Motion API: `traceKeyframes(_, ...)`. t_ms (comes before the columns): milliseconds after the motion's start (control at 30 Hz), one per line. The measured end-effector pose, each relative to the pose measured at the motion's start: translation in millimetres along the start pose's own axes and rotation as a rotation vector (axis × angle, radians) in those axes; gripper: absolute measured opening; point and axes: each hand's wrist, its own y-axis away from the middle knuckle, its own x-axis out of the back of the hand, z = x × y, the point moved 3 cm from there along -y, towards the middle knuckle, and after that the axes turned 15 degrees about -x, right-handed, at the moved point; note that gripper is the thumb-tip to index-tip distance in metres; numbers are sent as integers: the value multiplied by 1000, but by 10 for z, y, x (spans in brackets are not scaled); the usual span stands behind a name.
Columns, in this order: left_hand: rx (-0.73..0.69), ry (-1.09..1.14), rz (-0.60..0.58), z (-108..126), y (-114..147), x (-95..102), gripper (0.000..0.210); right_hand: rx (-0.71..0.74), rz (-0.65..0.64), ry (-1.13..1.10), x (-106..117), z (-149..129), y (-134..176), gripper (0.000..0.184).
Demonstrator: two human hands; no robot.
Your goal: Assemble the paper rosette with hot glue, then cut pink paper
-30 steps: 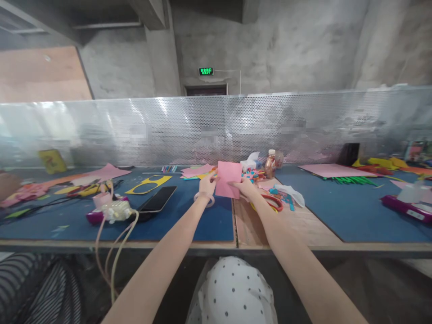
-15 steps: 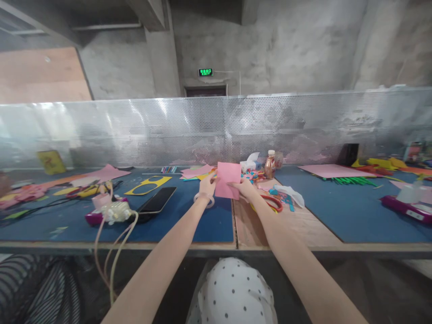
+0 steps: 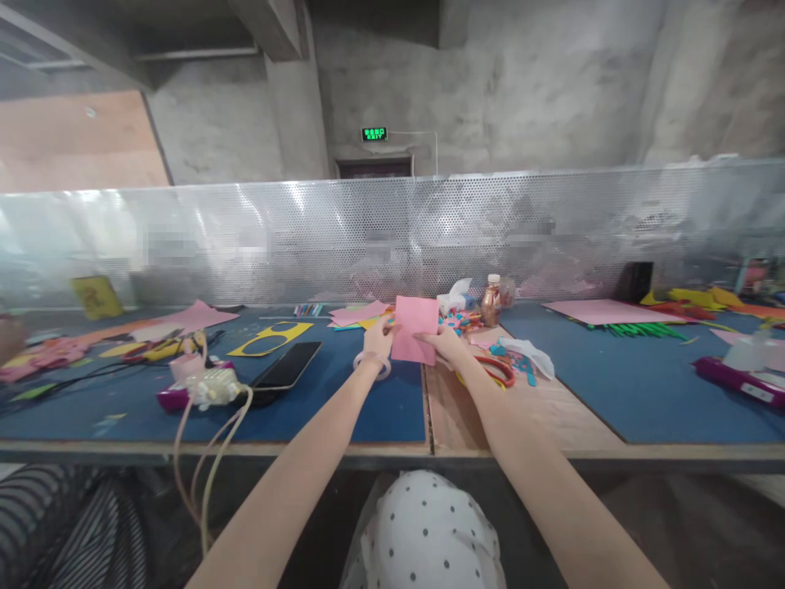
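Observation:
A small pink sheet of paper or felt (image 3: 415,327) is held up above the table between my two hands. My left hand (image 3: 379,335) pinches its left edge, and a pale bracelet circles that wrist. On the lower right edge, my right hand (image 3: 446,343) grips the sheet with the thumb lying over its front. Just past my right wrist lie scissors with red and yellow handles (image 3: 498,372), partly hidden by the arm. Pink sheets (image 3: 359,312) lie on the table behind my left hand.
On the left are a dark phone (image 3: 288,366), a purple power strip (image 3: 175,398) with cables and a yellow cut-out sheet (image 3: 270,337). A bottle (image 3: 491,303), white tissue (image 3: 533,356) and blue scraps stand or lie at right. A perforated metal screen (image 3: 343,237) closes the back.
Almost nothing has moved. Both hands keep the same hold on the pink sheet, and the view has shifted very slightly.

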Motion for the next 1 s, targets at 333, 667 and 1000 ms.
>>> traceKeyframes(333, 5, 32, 2, -17, 7, -2, 26, 17, 8, 3, 4, 3, -19, 19)
traceKeyframes(667, 17, 70, 7, -54, -1, -15, 18, 12, 13, 13, 23, 50, -80, 20)
traceKeyframes(1000, 53, 118, 17, -40, 3, -7, 15, -10, 12, -8, 6, 6, -18, 20)
